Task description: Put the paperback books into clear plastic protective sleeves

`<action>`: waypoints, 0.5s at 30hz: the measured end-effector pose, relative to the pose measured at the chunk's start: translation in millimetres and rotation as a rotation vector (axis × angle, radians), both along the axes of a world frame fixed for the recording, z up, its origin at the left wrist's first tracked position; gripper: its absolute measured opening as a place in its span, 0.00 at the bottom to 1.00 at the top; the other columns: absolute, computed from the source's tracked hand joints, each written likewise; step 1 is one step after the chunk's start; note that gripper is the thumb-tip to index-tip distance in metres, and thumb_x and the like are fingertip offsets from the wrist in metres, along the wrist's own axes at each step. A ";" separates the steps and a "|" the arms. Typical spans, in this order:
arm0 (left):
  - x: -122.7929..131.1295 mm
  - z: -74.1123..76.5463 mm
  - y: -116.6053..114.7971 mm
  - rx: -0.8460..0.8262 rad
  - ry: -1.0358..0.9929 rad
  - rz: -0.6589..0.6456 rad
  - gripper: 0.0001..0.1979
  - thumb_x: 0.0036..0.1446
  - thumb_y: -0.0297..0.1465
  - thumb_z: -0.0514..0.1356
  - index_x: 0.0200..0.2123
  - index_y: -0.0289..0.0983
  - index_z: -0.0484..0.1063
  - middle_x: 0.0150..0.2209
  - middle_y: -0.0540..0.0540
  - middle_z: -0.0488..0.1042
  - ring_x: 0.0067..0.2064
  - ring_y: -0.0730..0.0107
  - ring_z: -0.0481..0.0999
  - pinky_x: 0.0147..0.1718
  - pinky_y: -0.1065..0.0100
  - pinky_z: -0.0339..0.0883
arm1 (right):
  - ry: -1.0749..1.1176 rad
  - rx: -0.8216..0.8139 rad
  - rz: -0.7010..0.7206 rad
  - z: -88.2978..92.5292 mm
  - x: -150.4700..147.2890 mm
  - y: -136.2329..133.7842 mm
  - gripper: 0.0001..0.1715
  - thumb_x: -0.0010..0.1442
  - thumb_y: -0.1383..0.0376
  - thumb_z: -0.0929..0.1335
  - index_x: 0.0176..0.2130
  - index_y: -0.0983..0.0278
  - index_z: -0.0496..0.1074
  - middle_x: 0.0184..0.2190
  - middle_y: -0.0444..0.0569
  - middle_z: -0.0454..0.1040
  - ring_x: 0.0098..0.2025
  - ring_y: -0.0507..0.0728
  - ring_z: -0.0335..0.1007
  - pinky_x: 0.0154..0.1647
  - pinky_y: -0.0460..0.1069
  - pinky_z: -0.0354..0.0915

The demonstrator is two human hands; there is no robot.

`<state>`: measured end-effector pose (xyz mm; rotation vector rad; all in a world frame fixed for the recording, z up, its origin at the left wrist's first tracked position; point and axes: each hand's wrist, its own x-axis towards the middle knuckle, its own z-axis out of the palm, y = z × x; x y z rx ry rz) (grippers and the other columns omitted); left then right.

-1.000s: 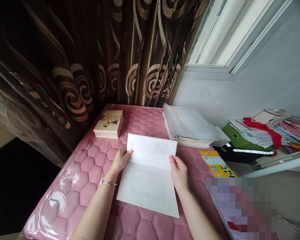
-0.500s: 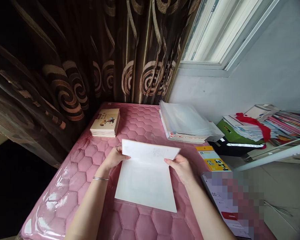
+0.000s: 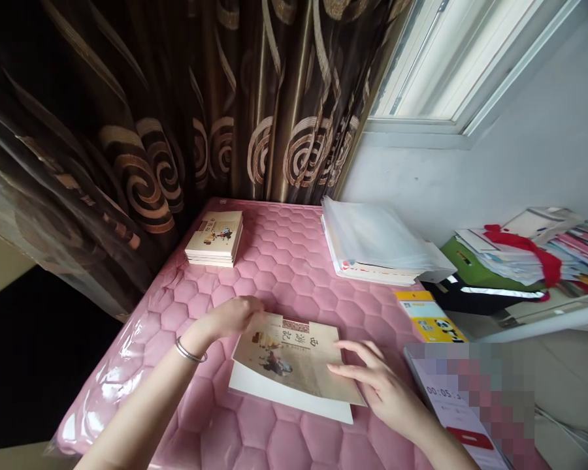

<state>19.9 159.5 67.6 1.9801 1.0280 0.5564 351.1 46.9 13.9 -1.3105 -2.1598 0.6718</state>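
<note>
Along the near edge of the pink quilted mattress (image 3: pixel 284 444), a paperback of Journey to the West (image 3: pixel 289 356) is lying with its illustrated cover skewed over a white page block (image 3: pixel 289 397). The left hand (image 3: pixel 230 318) is resting at the cover's upper-left edge, though whether it is pinching anything is hard to tell; the right hand (image 3: pixel 382 385) is spreading open beside the cover's right side, grasping nothing. With the cover loosely aligned, uneven pressure could crease it or slide it off the pages. The cover is looking clean and unbent.
</note>
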 end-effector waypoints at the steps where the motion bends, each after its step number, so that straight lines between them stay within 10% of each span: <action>1: 7.9 -1.4 2.4 0.012 0.017 -0.023 0.09 0.49 0.26 0.60 0.33 0.40 0.78 0.35 0.45 0.79 0.37 0.62 0.77 0.38 0.68 0.66 | 0.006 -0.015 -0.018 -0.2 0.4 -2.7 0.25 0.60 0.69 0.61 0.44 0.46 0.79 0.54 0.47 0.72 0.55 0.62 0.67 0.54 0.61 0.66; 9: 53.5 -29.9 39.9 -0.142 0.182 -0.195 0.13 0.28 0.34 0.73 0.15 0.40 0.70 0.15 0.52 0.69 0.17 0.70 0.64 0.20 0.69 0.57 | 0.393 -0.273 -0.624 -20.1 -1.1 -23.4 0.25 0.60 0.46 0.63 0.47 0.55 0.76 0.49 0.51 0.76 0.51 0.64 0.72 0.54 0.58 0.67; 15: 52.1 -26.1 36.6 -0.259 0.126 -0.216 0.16 0.28 0.38 0.73 0.15 0.40 0.69 0.16 0.51 0.71 0.17 0.69 0.65 0.17 0.69 0.55 | 0.516 -0.317 -0.732 -30.0 -4.0 -31.1 0.28 0.57 0.43 0.65 0.47 0.56 0.75 0.51 0.50 0.76 0.50 0.63 0.73 0.50 0.54 0.70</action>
